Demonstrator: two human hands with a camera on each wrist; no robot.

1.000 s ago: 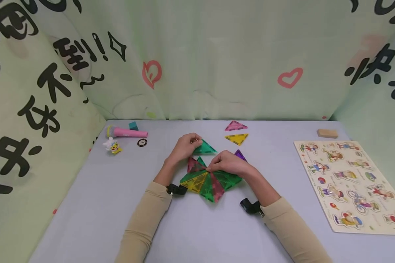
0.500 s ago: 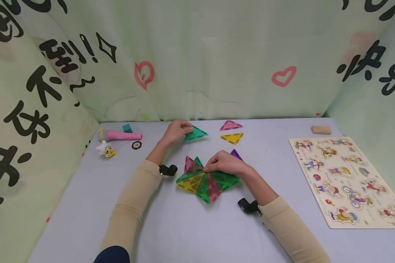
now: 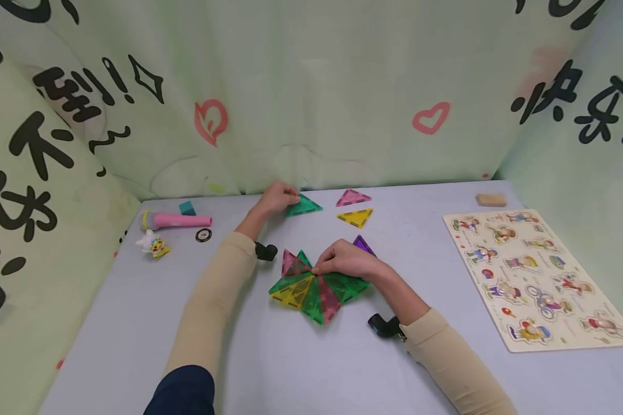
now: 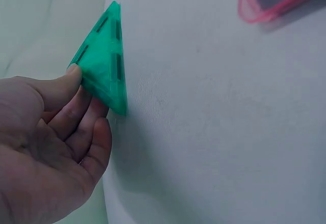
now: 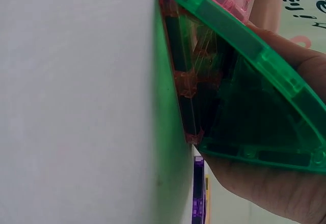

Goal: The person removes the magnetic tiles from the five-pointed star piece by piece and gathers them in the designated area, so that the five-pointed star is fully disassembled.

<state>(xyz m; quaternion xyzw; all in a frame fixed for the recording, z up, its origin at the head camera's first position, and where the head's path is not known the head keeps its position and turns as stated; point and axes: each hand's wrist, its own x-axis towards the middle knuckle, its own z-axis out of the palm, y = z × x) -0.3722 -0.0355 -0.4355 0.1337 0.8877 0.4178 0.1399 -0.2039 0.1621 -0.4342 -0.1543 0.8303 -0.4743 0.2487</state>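
White worktop (image 3: 119, 346), printed curtain (image 3: 322, 86) behind. Left hand (image 3: 277, 197): grip closed, thumb and fingers pinching green triangle (image 3: 304, 205) at back edge. Right hand (image 3: 349, 259): fingertips pinching peak of multicoloured tile cluster (image 3: 296, 293), mid-worktop. Picture board (image 3: 532, 276) near right edge.

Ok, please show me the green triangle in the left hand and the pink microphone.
Green triangle (image 4: 103, 57), left wrist view: middle of its face.
Pink microphone (image 3: 180, 221), head view: on its handle.
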